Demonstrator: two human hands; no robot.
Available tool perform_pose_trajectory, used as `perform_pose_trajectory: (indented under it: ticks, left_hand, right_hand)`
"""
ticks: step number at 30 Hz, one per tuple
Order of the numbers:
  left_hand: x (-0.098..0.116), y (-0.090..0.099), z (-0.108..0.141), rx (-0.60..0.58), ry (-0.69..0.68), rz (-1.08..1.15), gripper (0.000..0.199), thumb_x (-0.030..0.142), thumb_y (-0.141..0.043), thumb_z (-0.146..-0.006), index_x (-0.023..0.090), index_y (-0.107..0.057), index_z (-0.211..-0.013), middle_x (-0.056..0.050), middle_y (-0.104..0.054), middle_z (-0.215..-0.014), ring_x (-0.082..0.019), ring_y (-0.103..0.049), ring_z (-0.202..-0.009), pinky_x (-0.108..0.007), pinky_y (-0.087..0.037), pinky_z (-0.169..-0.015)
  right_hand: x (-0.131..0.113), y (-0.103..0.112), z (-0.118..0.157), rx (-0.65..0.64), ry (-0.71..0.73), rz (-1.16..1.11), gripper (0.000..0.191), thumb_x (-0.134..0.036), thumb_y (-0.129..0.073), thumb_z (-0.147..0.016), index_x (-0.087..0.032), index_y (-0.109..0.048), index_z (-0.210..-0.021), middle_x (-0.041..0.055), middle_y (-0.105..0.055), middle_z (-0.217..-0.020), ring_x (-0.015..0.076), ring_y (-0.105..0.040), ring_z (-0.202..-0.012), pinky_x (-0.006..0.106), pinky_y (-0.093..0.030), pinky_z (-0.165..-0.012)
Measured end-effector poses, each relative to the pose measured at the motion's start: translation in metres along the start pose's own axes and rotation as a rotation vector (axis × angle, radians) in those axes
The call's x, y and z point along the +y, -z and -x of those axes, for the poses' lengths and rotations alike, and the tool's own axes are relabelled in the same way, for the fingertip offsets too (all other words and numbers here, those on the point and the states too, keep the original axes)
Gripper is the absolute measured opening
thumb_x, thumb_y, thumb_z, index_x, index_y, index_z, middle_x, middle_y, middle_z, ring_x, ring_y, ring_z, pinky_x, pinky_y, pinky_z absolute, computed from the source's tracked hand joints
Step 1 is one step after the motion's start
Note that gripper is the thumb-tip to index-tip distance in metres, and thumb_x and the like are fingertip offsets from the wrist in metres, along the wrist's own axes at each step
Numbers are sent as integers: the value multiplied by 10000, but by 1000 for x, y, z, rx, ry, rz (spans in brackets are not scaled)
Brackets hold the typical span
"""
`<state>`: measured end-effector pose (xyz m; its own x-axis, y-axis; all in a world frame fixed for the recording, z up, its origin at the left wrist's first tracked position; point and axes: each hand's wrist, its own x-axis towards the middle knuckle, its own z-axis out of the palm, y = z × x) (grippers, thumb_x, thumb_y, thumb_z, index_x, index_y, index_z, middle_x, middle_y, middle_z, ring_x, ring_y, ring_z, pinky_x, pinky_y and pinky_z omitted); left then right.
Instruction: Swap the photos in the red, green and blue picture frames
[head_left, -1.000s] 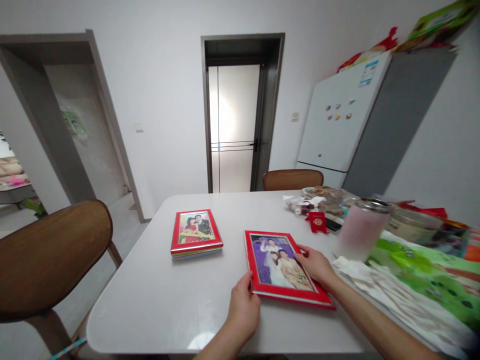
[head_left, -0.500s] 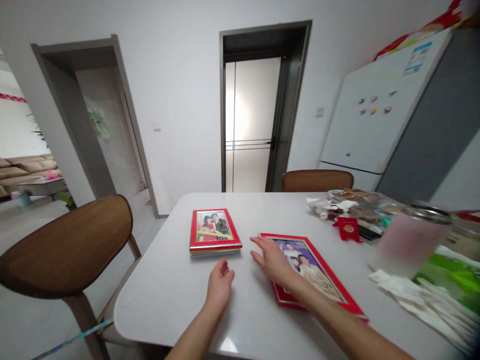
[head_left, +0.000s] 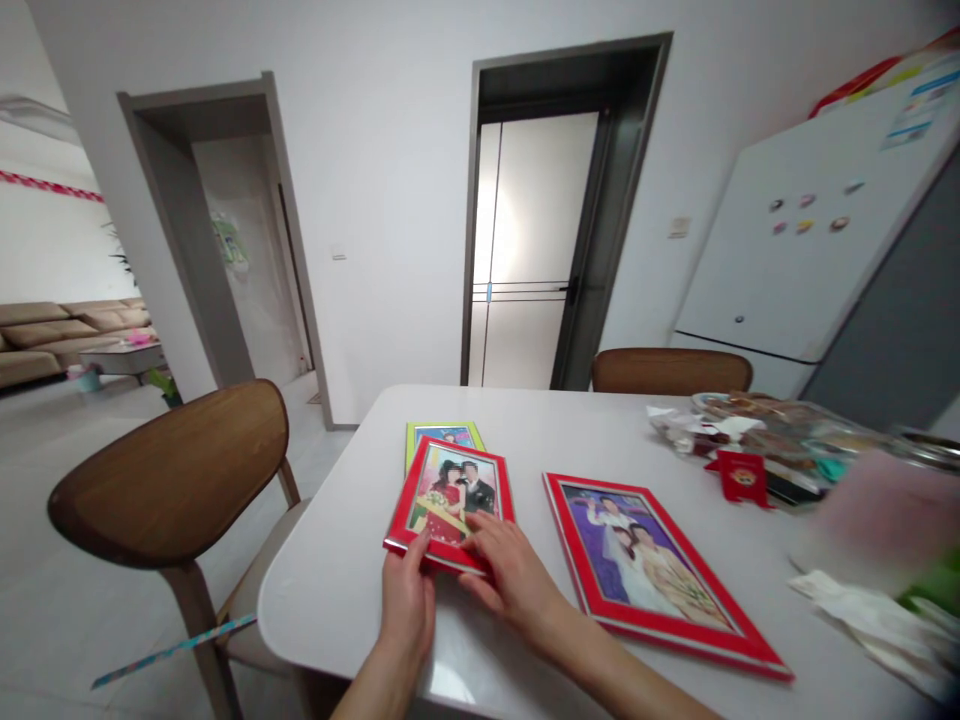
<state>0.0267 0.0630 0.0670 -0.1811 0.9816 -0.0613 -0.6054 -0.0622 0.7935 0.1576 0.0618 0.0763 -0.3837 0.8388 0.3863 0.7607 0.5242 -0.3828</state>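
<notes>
A small red picture frame (head_left: pixel 499 490) with a photo of two people is tilted in my hands, its near edge raised. My left hand (head_left: pixel 407 595) grips its near left edge, thumb on top and fingers underneath. At the near right corner, my right hand (head_left: pixel 506 570) holds the same frame, with fingers over its front. Partly covered behind it lies a yellow-green picture frame (head_left: pixel 469 430). To the right, a larger red picture frame (head_left: pixel 600 590) with a wedding photo lies flat on the white table (head_left: pixel 330 590), apart from both hands.
On the table's right side are a red packet (head_left: pixel 742 478), a blurred pink jar (head_left: pixel 855 520), white tissues (head_left: pixel 862 610) and several plastic-wrapped things. A wooden chair (head_left: pixel 172 480) stands at the left, another chair (head_left: pixel 671 370) behind the table.
Both hands have closed on the small red frame and pulled it up and toward me off the stack, uncovering the yellow-green frame. My right hand has left the larger frame. The view has turned left.
</notes>
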Motion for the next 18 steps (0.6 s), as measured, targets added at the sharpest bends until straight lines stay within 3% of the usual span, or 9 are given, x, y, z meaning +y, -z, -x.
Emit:
perform_pose_trajectory:
  ticks: [3,6,8,10,13,15,18]
  left_hand:
    - [10,-3,33,-53,-19,-27,334,238,-568,-700,170,-522,-1024,-48,-650,-951,-207,-593,-892,-293,-472,-766]
    - [20,-4,63,-170,-100,-318,342,252,-537,-734,141,-525,-1057,-81,-634,-1010,-225,-587,-918,-313,-471,-794]
    - [23,-3,78,-285,-321,-592,385,205,-521,-739,152,-495,-1120,-87,-590,-1095,-221,-555,-984,-303,-453,-834]
    - [21,-1,89,-444,-647,-837,453,159,-518,-724,181,-452,-1172,-80,-535,-1170,-211,-507,-1052,-289,-429,-872]
    - [11,4,98,-579,-1031,-1139,459,197,-525,-725,192,-446,-1176,-82,-526,-1174,-201,-482,-1078,-274,-430,-876]
    - [0,9,99,-565,-1156,-1319,406,244,-512,-744,186,-476,-1144,-76,-566,-1124,-191,-503,-1055,-250,-461,-833]
    - [-17,16,95,-655,-1283,-1496,368,274,-480,-760,167,-501,-1111,-68,-586,-1096,-192,-536,-1013,-227,-508,-742]
  right_hand:
    - [-8,16,18,67,-160,-321,470,-383,-516,-716,-181,-456,-1137,123,-395,-1274,231,-341,-1176,428,-261,-970]
    - [-17,34,27,139,-324,-662,543,-438,-422,-773,-208,-316,-1254,96,-370,-1300,195,-326,-1193,406,-240,-992]
    - [-24,45,34,176,-419,-914,562,-477,-386,-784,-242,-260,-1279,77,-378,-1299,188,-344,-1184,398,-279,-970]
    - [-32,54,41,189,-504,-1185,575,-514,-355,-783,-260,-236,-1286,77,-431,-1261,202,-406,-1141,400,-346,-917]
    - [-38,63,49,140,-609,-1447,565,-517,-400,-758,-212,-356,-1231,106,-558,-1122,234,-528,-1007,395,-417,-834]
    - [-37,63,51,90,-645,-1446,537,-450,-520,-703,-172,-451,-1157,114,-617,-1021,242,-575,-922,386,-434,-805]
    - [-24,52,51,0,-640,-1365,522,-317,-581,-654,-144,-459,-1130,102,-648,-943,224,-603,-851,369,-449,-776]
